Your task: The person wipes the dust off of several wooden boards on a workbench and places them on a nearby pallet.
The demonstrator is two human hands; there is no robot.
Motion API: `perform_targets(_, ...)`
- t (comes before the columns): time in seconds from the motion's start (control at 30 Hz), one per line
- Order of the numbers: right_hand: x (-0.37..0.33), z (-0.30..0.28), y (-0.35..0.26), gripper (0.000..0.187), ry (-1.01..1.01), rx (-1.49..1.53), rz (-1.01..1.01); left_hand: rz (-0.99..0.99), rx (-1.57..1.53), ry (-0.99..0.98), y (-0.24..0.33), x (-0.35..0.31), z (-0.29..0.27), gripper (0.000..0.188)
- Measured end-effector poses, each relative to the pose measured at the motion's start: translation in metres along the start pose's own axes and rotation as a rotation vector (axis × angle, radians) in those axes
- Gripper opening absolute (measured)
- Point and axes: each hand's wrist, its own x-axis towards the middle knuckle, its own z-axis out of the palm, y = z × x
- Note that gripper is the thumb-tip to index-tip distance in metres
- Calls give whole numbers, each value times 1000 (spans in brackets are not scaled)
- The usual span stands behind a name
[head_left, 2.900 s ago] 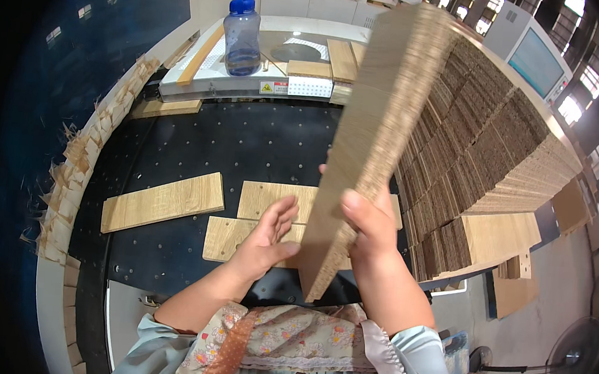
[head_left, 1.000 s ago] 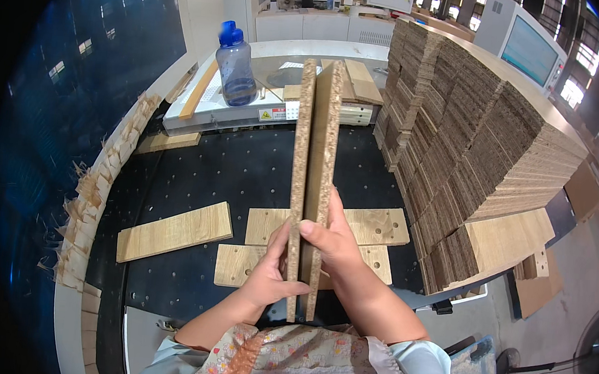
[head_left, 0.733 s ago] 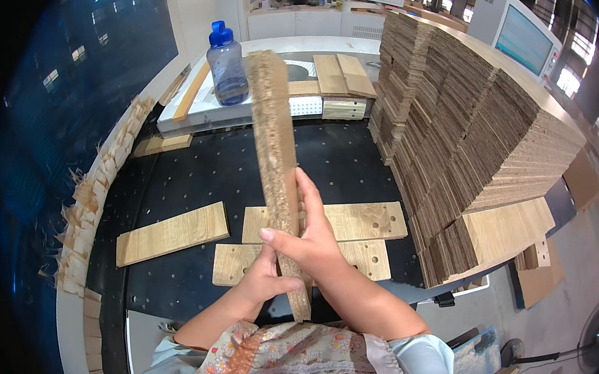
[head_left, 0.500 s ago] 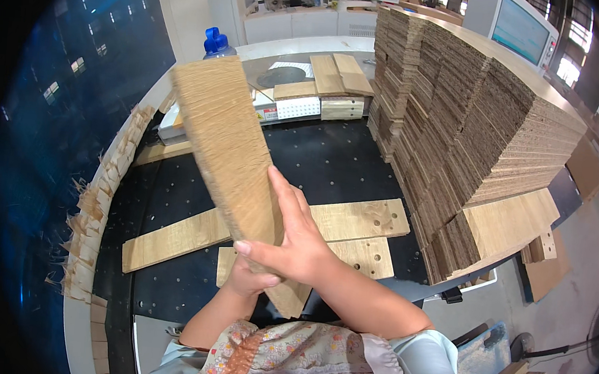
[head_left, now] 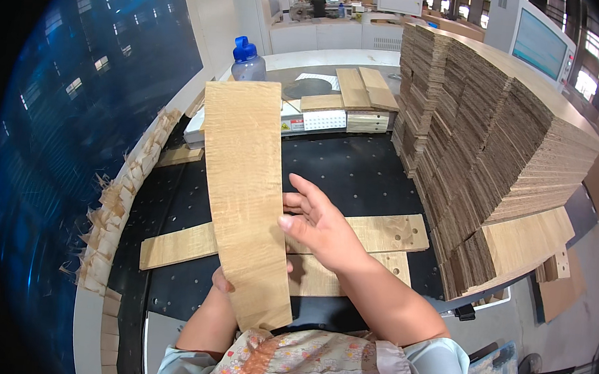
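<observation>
A long wood-grain board (head_left: 247,176) is held up in front of me, its broad face showing and its top end pointing away. My left hand (head_left: 222,279) grips it low on the left edge; most of that hand is hidden behind the board. Beside the board's right edge, my right hand (head_left: 320,234) has its fingers apart, the fingertips close to the edge. Below lie two more boards on the black table: one (head_left: 179,246) stretches crosswise under the held piece, with holes at its right end. The other board (head_left: 320,279) is nearer me and partly covered by my right forearm.
A tall stack of boards (head_left: 487,131) rises on the right of the black perforated table (head_left: 343,169). At the back are a blue-capped bottle (head_left: 248,60) and several short boards (head_left: 363,89). A bristly edge strip (head_left: 126,205) curves along the left; a monitor (head_left: 539,44) stands behind the stack.
The held board has turned so its broad face shows more squarely. My right hand has come off it and its fingers have spread, while my left hand keeps hold. The view has shifted slightly.
</observation>
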Motion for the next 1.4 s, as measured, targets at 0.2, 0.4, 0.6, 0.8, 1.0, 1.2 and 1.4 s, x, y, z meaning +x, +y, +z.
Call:
perform_targets(0.2,6,-2,10,39,-4,216,-2,-114,-13,-49,-2,-16,1,111)
perform_targets(0.4,0,-2,18,34,-29,350,130,-152,-132,-9,10,6,15,103)
perform_targets(0.6,10,-23,34,37,81,165,61,-345,375,296,59,19,31,96)
perform_targets(0.8,-32,-70,39,43,255,128,145,-241,1724,221,139,3,8,112)
perform_targets(1.0,-81,-112,51,35,392,175,250,-453,2013,320,184,-69,-54,105)
perform_targets(1.2,-86,-117,43,28,416,185,224,-606,2145,322,195,-79,-81,110)
perform_targets(1.4,-78,-100,52,25,313,224,195,-1063,2254,247,201,-78,-100,130)
